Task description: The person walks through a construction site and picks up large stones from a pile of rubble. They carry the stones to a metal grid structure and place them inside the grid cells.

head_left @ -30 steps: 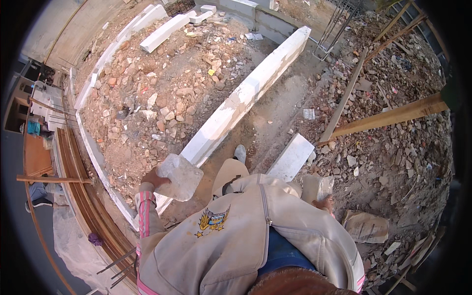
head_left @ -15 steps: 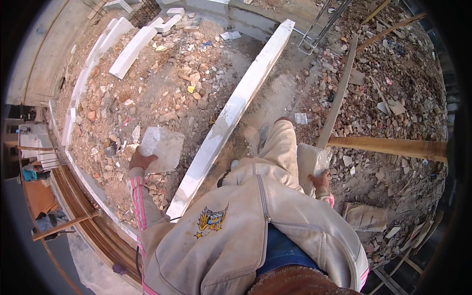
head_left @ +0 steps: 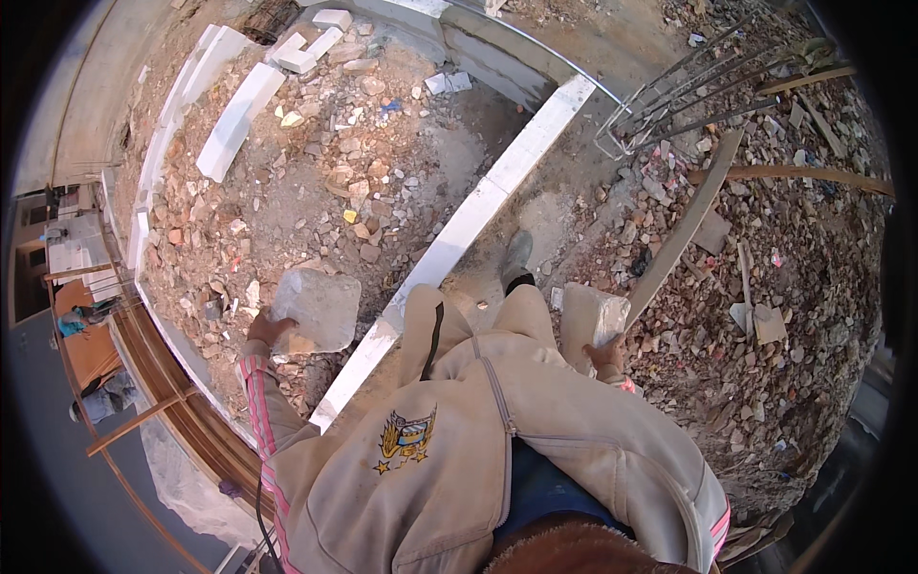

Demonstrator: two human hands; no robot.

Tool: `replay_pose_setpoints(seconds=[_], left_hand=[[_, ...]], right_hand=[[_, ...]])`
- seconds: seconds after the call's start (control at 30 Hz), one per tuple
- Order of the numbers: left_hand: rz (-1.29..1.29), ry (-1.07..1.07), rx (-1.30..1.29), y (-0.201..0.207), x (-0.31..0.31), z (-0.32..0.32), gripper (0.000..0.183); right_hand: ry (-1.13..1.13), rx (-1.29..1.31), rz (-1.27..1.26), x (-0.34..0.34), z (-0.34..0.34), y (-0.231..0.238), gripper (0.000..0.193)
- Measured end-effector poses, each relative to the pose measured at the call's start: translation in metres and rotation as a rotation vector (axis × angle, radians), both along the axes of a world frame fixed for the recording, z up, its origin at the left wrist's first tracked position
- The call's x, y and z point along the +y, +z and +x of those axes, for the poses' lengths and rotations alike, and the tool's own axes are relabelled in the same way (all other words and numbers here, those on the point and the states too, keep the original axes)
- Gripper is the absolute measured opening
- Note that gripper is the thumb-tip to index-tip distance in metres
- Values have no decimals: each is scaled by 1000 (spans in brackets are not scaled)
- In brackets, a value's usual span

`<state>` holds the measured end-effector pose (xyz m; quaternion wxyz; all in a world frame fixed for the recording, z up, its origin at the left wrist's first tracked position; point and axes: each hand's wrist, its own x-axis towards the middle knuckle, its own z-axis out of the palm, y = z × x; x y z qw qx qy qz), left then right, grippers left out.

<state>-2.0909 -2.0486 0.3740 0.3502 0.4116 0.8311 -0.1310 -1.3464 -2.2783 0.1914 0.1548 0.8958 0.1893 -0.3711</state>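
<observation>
My left hand (head_left: 272,329) is closed on the edge of a flat, grey-white block (head_left: 317,308) with rounded corners, held out at my left over the rubble. At my right side hangs a second pale block (head_left: 591,314), thicker and rough on its outer face. The fingers of my right hand (head_left: 605,356) wrap its near edge; the rest of that grip is partly hidden behind the block and my sleeve. Between the two blocks, a low white block wall (head_left: 478,203) runs diagonally past my legs.
Rubble (head_left: 368,177) covers the ground left of the wall, with loose long white blocks (head_left: 241,122) lying on it. To the right, a wooden plank (head_left: 684,230) rests on more debris beside a steel rebar cage (head_left: 660,110). Long timber boards (head_left: 182,402) lie at the far left.
My legs have shifted, so both knees and a forward boot now show beside the wall. The scene has turned slightly in view. Both blocks stay in my hands.
</observation>
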Motion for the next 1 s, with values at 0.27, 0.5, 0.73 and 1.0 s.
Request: replay_pose_setpoints(seconds=[0.27,0.5,0.73,1.0], left_hand=[[113,-3,94,50,121,68,106],[118,-102,129,-5,247,82,105],[-55,-238,89,-73,426,161,110],[-74,-227,-130,-203,625,192,102]], right_hand=[[334,-175,264,148,66,97,125],[435,-220,580,296,74,152,116],[328,-242,667,461,72,158,116],[310,-281,669,699,111,188,113]])
